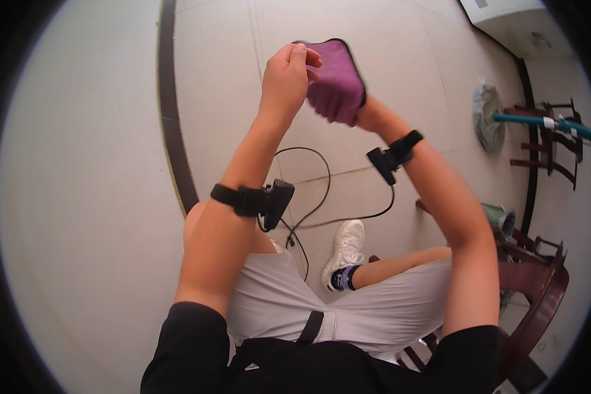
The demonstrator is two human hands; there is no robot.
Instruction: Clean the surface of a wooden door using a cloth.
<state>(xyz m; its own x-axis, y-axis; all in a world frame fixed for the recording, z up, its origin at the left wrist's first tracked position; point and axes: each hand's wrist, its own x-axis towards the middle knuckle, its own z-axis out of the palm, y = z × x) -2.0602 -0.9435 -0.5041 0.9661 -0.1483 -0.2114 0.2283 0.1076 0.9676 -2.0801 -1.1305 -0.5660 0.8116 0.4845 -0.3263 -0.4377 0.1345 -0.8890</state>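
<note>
A purple cloth [332,69] with black edging is held up over the floor, in front of my knees. My left hand [284,79] is at its left side, with thumb and fingers pinched together at the upper left corner. My right hand [368,115] reaches in behind the cloth from the right. Only its wrist side shows; the fingers are hidden, and the cloth bulges in ridges along its lower edge. On each forearm a black strap carries a small black device, one on the left [276,204] and one on the right [386,160].
A black cable [325,197] loops below my arms, near my white shoe [347,241]. To the right are a dark wooden chair [546,143], a teal pole [546,120] by a plastic bag [488,118], and a green container [497,219]. A dark strip [170,98] crosses the left floor.
</note>
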